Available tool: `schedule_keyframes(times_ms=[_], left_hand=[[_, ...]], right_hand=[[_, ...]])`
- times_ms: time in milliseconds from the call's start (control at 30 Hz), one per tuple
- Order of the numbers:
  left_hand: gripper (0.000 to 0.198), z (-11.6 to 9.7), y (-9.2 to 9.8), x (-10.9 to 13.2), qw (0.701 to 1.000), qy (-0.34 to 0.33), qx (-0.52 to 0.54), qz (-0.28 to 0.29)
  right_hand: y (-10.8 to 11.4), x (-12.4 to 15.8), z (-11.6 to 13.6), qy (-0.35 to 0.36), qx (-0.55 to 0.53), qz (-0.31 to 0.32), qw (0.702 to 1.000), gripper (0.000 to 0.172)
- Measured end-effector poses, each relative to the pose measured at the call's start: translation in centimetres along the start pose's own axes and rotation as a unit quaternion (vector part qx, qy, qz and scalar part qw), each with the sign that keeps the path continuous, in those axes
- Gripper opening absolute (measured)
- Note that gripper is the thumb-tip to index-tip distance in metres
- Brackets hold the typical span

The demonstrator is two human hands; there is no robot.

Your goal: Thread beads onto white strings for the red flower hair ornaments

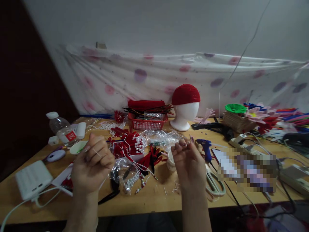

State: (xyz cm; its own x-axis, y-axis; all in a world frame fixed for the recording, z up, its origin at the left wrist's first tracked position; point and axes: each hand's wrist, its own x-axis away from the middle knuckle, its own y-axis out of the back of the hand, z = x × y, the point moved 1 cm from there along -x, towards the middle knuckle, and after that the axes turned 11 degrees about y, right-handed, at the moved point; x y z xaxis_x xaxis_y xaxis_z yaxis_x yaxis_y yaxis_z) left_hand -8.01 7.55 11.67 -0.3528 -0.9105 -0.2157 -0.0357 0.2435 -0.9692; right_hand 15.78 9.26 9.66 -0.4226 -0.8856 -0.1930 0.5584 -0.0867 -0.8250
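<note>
My left hand [93, 161] is raised above the table's left half with its fingers curled closed. A thin white thread [97, 152] runs across those fingers. On the right, my right hand [189, 158] is held up with thumb and fingertips pinched together; a small thin tip shows there, too small to name. Between the hands lie red tassels with white beads [138, 143] and long white strings. Just below them is a clear plastic bag [124, 174] with beads. Partly behind my right hand stands a white cup [171, 162].
A white foam head in a red cap [185, 95] stands at the back beside a red basket [147, 121]. Right of my hand are a blue glue gun [205, 149], scissors [216, 185] and cables. A plastic bottle [62, 129] and white power bank [33, 178] are at left.
</note>
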Motion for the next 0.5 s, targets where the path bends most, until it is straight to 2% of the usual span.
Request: schedule_keyframes(times_ms=[100,167,233,300,400,433,500], left_hand=[[0.041,0.4,-1.0,-0.6,0.997,0.053,-0.049,-0.015],[0.040,0.9,-1.7,-1.0,0.993,0.093,-0.067,-0.020],[0.040,1.4,-2.3,-1.4,0.989,0.120,-0.077,-0.025],[0.041,1.8,-2.6,-1.6,0.987,0.132,-0.082,-0.035],[0.043,2.1,-2.7,-1.6,0.987,0.133,-0.083,-0.046],[0.043,2.1,-2.6,-1.6,0.986,0.133,-0.083,-0.050],[0.042,2.1,-2.5,-1.4,0.987,0.129,-0.081,-0.055]], right_hand=[[-0.4,0.5,0.0,0.012,0.075,0.094,0.993,0.037],[-1.0,1.3,-0.7,0.026,0.168,0.193,0.966,0.037],[-1.7,2.5,-1.6,0.020,0.223,0.279,0.934,0.026],[-2.2,3.7,-2.7,-0.010,0.235,0.345,0.909,0.017],[-2.4,4.8,-3.7,-0.016,0.237,0.389,0.890,0.012],[-2.2,4.9,-3.9,-0.012,0.231,0.389,0.892,0.008],[-1.8,4.7,-3.9,-0.016,0.191,0.358,0.914,0.008]])
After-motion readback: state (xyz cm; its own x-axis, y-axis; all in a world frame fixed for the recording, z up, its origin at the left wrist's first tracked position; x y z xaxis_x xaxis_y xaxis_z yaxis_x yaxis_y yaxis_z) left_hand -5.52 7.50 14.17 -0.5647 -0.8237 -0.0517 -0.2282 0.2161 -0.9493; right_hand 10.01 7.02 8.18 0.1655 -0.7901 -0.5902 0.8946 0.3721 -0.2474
